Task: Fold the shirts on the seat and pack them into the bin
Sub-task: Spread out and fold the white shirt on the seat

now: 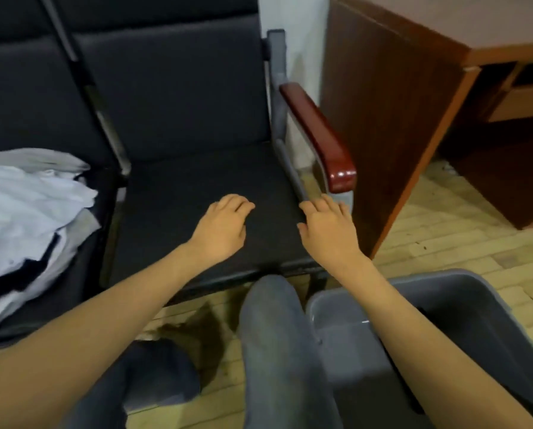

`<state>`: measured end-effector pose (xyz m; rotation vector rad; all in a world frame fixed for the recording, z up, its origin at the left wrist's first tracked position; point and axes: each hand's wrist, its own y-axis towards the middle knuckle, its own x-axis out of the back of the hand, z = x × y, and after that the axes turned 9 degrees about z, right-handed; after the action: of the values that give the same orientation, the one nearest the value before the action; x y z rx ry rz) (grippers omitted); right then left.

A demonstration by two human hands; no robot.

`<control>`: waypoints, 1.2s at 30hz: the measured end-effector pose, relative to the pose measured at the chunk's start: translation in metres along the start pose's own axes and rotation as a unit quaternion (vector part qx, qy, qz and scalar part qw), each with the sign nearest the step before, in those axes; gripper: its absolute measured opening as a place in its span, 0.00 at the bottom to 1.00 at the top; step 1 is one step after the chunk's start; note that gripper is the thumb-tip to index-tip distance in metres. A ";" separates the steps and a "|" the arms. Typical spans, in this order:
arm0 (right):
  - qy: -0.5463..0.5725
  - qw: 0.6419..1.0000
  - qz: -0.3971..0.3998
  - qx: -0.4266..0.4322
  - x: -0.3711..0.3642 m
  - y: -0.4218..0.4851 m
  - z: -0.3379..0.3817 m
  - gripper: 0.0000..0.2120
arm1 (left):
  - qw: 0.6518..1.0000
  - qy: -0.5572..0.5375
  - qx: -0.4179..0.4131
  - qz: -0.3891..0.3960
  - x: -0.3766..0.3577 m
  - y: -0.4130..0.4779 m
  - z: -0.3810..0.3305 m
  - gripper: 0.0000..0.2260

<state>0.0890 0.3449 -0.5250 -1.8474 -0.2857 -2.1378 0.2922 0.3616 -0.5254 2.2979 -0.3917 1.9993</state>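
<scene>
Nearest, two grey-trousered legs (277,351) over a pale tiled floor (444,230). Just right of them, a grey plastic bin (444,305) on the floor, its inside mostly hidden by the right forearm; nothing in the part that shows. No readable writing or label anywhere.

Farther out, both bare forearms reaching over the dark seat (197,187) in the middle. Left hand (220,227) palm down on the front of the seat cushion, fingers loosely curled, holding nothing. Right hand (328,229) palm down at the seat's near right corner, fingers spread a little, tips by the grey frame rail, holding nothing; contact with the rail hard to judge.

To the left, on the neighbouring seat, a rumpled pile of shirts (26,218), mostly white with a dark one partly showing near its lower edge, unfolded, well apart from both hands.

Right of the middle seat, a glossy reddish-brown armrest (317,134) on a grey support. Beyond it, farther right, a brown wooden desk (398,103). Farthest, the dark seat backs.
</scene>
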 end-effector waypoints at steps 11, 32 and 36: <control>-0.017 0.973 0.010 0.230 0.007 0.102 0.253 0.22 | 0.957 -0.055 0.252 -0.132 0.026 -0.161 0.218 0.22; 0.152 0.935 0.150 0.284 -0.134 0.233 0.522 0.30 | 0.825 -0.118 0.483 -0.268 -0.036 -0.196 0.444 0.12; 0.163 0.908 0.132 0.362 -0.145 0.238 0.526 0.32 | 0.796 -0.227 0.367 -0.424 -0.033 -0.195 0.432 0.06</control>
<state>0.6789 0.3161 -0.5982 -1.0267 -0.6090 -1.7654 0.7508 0.4598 -0.6007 2.5433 1.4006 1.1940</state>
